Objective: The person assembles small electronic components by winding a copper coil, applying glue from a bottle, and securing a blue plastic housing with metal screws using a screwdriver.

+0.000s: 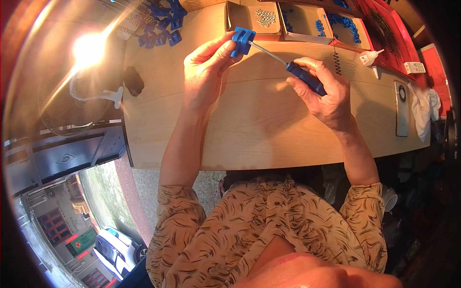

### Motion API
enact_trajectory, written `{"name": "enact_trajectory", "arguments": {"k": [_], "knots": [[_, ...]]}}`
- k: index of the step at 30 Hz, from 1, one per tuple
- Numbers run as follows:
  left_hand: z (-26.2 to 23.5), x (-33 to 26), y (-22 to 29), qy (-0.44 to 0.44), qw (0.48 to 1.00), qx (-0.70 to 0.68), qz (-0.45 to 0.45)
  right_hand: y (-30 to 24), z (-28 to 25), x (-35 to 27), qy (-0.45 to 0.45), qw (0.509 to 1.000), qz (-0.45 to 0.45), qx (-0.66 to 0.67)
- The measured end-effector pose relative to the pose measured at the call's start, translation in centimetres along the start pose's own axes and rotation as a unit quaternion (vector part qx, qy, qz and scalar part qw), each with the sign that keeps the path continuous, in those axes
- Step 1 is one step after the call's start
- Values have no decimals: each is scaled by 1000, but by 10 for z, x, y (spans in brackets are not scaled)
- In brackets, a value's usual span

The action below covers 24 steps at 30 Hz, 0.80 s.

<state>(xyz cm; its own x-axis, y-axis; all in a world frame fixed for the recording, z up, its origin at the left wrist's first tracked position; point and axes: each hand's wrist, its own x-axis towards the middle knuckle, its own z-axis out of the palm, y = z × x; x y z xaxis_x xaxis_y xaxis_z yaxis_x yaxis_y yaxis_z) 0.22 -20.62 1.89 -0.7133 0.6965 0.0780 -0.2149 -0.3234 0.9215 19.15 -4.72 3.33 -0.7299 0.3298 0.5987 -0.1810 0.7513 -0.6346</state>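
Note:
My left hand pinches a small blue plastic part between thumb and fingers, raised above the table. In my right hand is a screwdriver with a dark blue handle. Its metal shaft points up and left, and the tip meets the right side of the blue part. Whether a screw sits at the tip is too small to tell. Behind the hands, a cardboard tray holds a heap of small shiny metal pieces.
More blue parts are piled at the far left. Trays with small blue pieces line the back. On the right are a white squeeze bottle, a phone and a white cloth. A coiled black cord hangs down near my right hand.

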Motion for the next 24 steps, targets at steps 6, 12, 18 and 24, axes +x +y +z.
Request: {"name": "enact_trajectory", "arguments": {"k": [6, 12, 18, 24], "knots": [[0, 0, 4, 1, 999, 33, -11, 2, 3, -3, 14, 999, -30, -8], [-1, -1, -2, -2, 1000, 23, -7, -6, 1, -5, -37, 985, 115, 126], [-2, 1, -1, -5, 999, 38, 11, 8, -2, -6, -87, 745, 383, 539], [-4, 2, -2, -9, 995, 98, 24, 18, -2, -7, -114, 555, 495, 658]]}}
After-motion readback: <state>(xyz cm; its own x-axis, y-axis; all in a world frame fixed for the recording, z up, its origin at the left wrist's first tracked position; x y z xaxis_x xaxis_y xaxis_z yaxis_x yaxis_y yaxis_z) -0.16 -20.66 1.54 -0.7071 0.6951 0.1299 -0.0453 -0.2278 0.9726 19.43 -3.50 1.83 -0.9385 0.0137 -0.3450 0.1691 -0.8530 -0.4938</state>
